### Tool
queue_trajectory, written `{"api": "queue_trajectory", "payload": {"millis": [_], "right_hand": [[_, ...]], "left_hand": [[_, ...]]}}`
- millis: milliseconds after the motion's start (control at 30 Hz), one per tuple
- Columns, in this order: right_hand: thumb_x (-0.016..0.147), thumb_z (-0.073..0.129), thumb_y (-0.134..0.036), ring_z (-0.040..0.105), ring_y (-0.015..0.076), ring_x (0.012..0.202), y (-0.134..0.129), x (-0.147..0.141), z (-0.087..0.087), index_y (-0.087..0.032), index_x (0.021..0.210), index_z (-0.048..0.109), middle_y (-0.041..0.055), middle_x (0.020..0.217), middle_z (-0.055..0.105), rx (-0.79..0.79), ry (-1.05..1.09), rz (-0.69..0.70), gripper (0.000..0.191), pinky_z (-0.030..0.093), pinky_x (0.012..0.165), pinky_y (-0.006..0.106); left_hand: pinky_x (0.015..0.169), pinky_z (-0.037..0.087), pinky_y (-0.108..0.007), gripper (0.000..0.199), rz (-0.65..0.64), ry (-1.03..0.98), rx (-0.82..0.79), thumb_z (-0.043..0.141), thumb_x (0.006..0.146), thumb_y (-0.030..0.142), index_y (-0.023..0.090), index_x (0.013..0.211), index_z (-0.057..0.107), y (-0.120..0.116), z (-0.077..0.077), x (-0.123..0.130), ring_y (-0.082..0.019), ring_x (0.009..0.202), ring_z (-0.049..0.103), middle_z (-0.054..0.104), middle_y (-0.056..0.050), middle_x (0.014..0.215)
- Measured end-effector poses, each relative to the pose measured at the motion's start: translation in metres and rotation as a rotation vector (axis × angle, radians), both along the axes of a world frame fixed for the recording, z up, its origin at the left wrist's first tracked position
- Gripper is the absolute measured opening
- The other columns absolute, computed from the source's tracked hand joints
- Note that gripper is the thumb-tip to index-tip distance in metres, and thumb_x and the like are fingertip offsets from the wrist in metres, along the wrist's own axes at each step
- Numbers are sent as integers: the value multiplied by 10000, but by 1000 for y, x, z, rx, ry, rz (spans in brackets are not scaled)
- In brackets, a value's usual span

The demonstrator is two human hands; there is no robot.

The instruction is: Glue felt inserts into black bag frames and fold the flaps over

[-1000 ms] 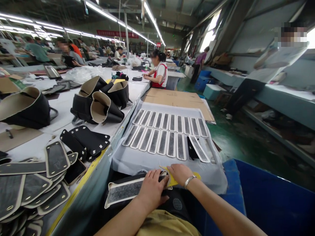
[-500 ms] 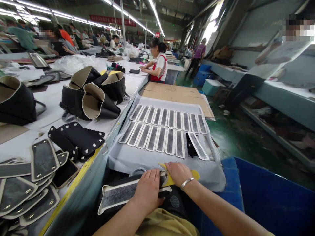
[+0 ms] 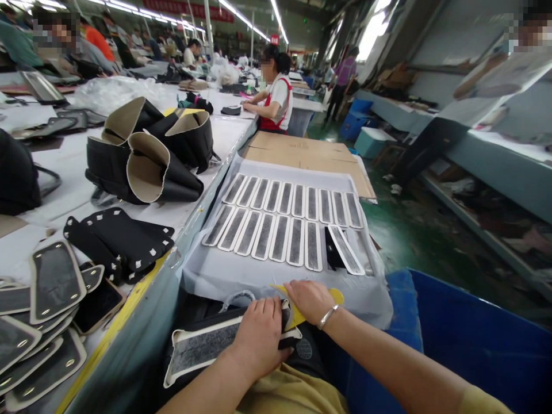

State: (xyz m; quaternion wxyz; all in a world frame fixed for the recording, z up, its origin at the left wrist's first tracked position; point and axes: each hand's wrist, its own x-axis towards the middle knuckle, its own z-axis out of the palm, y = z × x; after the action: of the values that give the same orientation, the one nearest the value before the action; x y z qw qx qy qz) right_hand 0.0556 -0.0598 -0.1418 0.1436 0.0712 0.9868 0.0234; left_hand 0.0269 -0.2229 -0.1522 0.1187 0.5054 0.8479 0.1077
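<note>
On my lap lies a black bag piece with a grey, cream-edged strip (image 3: 204, 343) along it. My left hand (image 3: 257, 333) is closed over the right part of this piece, fingers together on top. My right hand (image 3: 309, 300) grips a yellow flat scraper (image 3: 297, 317), its thin blade set against the cream-edged end beside my left fingers. The exact contact of the blade is partly hidden by my hand. Beyond my hands, two rows of similar grey strips (image 3: 280, 237) lie on a cloth-covered board (image 3: 207, 265). One strip (image 3: 346, 250) at the right sits askew over something black.
Open black bags (image 3: 146, 167) stand on the long white table at left. Nearer are black flaps (image 3: 125, 241) and a pile of cream-edged grey panels (image 3: 56, 282). A blue bin (image 3: 478, 339) stands at my right. A co-worker in a red apron (image 3: 278, 103) sits ahead.
The view has shifted slightly, so the table goods sit farther left and higher. Both hands keep nearly the same place and grip; the scraper has barely moved.
</note>
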Motion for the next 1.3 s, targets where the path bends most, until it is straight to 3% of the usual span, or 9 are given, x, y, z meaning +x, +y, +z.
{"api": "queue_trajectory", "payload": {"millis": [200,467,633,867,967,1067,1300], "right_hand": [[959,123,-373,626,210,798,9,-9,-6,-183,937,566,80,843,656,-51,-66,117,483,434,650,313],[939,282,-331,603,221,844,15,-18,-2,-187,1113,541,95,932,635,-39,-140,354,344,410,643,298],[957,177,-370,613,194,774,20,-21,-6,-179,945,589,73,836,649,-88,-83,363,455,388,619,275],[953,178,-394,616,168,745,22,-20,-6,-175,858,605,62,794,660,-150,-47,293,489,380,632,259],[951,178,-411,615,176,735,21,-19,-5,-175,865,609,67,789,661,-130,-38,281,499,380,631,265],[951,169,-411,617,190,748,21,-17,-6,-174,905,605,73,811,661,-106,-44,305,498,376,614,274],[954,170,-406,613,180,716,19,-16,-10,-189,867,602,54,777,658,-113,-11,289,490,363,592,266]], "left_hand": [[920,380,-443,855,16,14,5,614,656,558,0,1277,428,0,1,-1,-327,1040,479,532,-219,1163],[965,369,-434,860,60,-33,114,667,601,536,33,1263,445,-4,-6,-2,-318,1055,481,533,-187,1181],[983,373,-423,804,91,-18,215,694,589,470,56,1241,470,-7,-11,3,-319,1096,463,497,-180,1217],[994,350,-481,782,110,57,262,704,573,517,80,1192,513,-5,-8,6,-387,1251,322,216,-216,1444],[1001,336,-492,813,114,52,225,712,558,548,91,1200,512,-4,-8,5,-389,1304,241,286,-224,1418],[999,341,-489,857,104,36,201,689,569,593,84,1228,487,-4,-11,5,-365,1276,316,391,-232,1357],[984,361,-501,810,124,49,229,696,551,564,57,1152,501,-4,-15,6,-366,1248,366,428,-247,1323]]}}
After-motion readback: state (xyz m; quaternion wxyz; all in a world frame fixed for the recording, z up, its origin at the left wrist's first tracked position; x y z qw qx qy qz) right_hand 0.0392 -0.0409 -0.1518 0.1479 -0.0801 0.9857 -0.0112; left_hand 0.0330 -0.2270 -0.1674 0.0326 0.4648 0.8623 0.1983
